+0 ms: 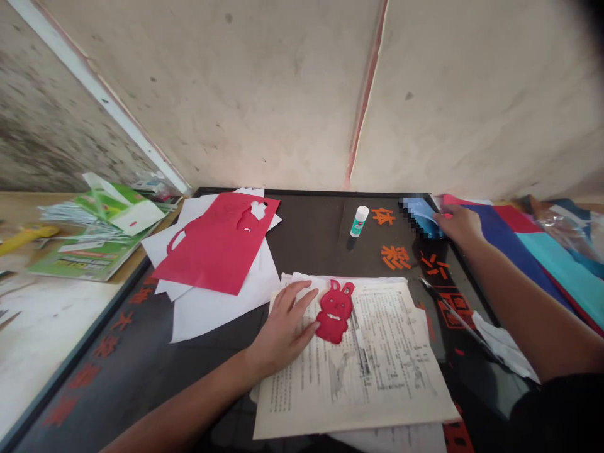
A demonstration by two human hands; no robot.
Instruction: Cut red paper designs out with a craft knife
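The left hand (283, 330) lies flat and open, fingers spread and not gripping, on a stack of printed, yellowed paper pages (401, 358). Its fingertips are just beside a small red paper rabbit cut-out (334, 311), which lies on the pages with two upright ears and a cut-out face. It looks light, thin and limp, and the narrow ears and face openings seem the most likely parts to tear, so the solid lower body looks the safest place to take hold. Further right, the right hand (460, 226) narrows with curled fingers at a glossy blue paper sheet (422, 217). Part of that area is pixelated, so I cannot tell whether it grips the sheet.

The surface is a black, dark-framed board (70, 371). Left to right, it bears a red paper sheet with cut-out holes (212, 245) on white paper sheets (219, 314), a white glue stick (359, 221), orange paper characters (395, 257) and metal scissors (453, 314). Stacked green-and-white printed packets (89, 264) sit on a wooden table to the left, and navy, red and teal paper sheets (552, 270) lie to the right. Behind rises a stained, cracked plaster wall (236, 94).
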